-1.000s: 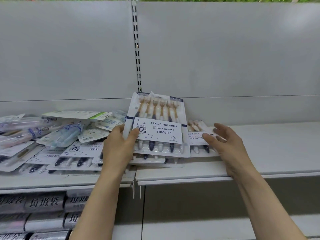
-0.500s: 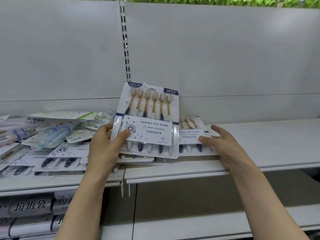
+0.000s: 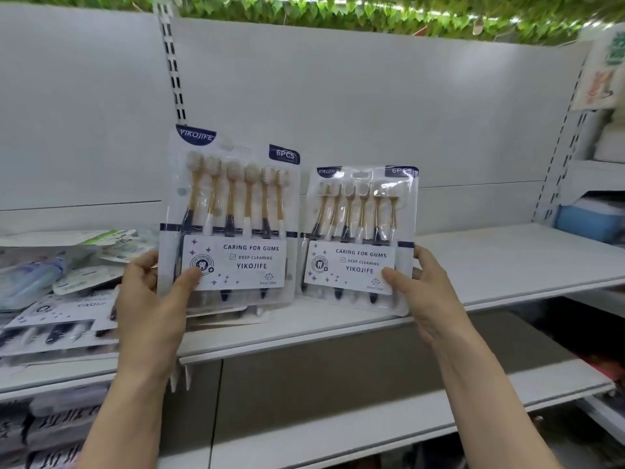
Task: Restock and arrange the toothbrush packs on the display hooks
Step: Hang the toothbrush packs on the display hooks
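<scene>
My left hand (image 3: 154, 299) grips a six-piece toothbrush pack (image 3: 233, 211) by its lower left corner, thumb on the label, and holds it upright in front of the shelf's back wall. My right hand (image 3: 427, 292) grips a second, identical toothbrush pack (image 3: 362, 228) by its lower right corner, also upright and just to the right of the first. Both packs show gold-necked brushes and a white "YIKOJIFE" card. More packs lie in a loose pile (image 3: 57, 309) on the shelf at the left. No display hooks are in view.
The white shelf (image 3: 490, 265) runs across the view, with a slotted upright strip (image 3: 174, 69) on the grey back wall. A blue box (image 3: 588, 221) sits at the far right. Dark packaged goods (image 3: 50, 428) fill the lower left shelf. Green leaf trim runs along the top.
Both packs have come up off the shelf: the left hand raised its pack upright, and the right hand took hold of a second pack and lifted it. The camera swung right.
</scene>
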Demonstrator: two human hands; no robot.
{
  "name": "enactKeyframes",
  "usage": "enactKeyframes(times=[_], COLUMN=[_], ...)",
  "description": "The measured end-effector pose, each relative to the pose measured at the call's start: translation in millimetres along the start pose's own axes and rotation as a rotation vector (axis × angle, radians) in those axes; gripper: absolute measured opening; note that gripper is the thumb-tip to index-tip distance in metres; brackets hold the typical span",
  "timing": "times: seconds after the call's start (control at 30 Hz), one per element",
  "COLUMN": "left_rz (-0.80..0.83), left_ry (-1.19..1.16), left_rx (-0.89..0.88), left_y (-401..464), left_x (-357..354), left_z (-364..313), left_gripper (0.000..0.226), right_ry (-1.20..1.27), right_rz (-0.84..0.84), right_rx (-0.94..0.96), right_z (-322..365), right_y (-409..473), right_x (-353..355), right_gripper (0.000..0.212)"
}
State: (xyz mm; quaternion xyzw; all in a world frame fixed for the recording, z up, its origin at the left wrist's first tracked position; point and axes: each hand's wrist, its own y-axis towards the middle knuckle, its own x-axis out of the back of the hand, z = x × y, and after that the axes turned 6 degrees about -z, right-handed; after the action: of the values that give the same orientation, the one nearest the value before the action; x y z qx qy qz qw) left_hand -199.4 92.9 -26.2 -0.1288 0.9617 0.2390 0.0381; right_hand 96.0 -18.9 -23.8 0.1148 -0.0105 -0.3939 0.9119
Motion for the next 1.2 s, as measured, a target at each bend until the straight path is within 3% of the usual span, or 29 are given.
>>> enactKeyframes(times=[0.3,0.47,0.6,0.73,0.9,1.2], left_rz=[-0.01,-0.116,-0.183,-0.285,-0.422,-0.584], left_ry=[-0.18,-0.262,-0.265,-0.279,-0.274,-0.12], left_rx=[0.048,0.075,0.053,0.023,-0.04,-0.076], left_y=[-38.7,-47.3,-52.3,-56.3,-60.4,-73.2], left_x=[-9.3,12.4,59.0,126.9,234.5,506.7], left_z=[2.9,1.2,-4.1,-10.0,-20.4,-44.4], left_gripper=[0.025,0.035,0.028,0.018,0.021,0.023], right_ry=[0.223,0.325,0.373,0.359,0.359,0.312], right_rz=[-0.132,-0.048,0.064,0.229,0.378,0.674], right_rx=[0.214,0.275,0.284,0.297,0.297,0.202], right_z=[-10.3,-12.8,-8.3,4.6,14.3,21.5], right_y=[-33.7,-46.5,-66.6,-96.2,-161.0,-364.4], right_x=[16.3,7.7,-24.5,-70.5,-147.9,-335.7], right_gripper=[0.049,0.053,0.053,0.054,0.054,0.055])
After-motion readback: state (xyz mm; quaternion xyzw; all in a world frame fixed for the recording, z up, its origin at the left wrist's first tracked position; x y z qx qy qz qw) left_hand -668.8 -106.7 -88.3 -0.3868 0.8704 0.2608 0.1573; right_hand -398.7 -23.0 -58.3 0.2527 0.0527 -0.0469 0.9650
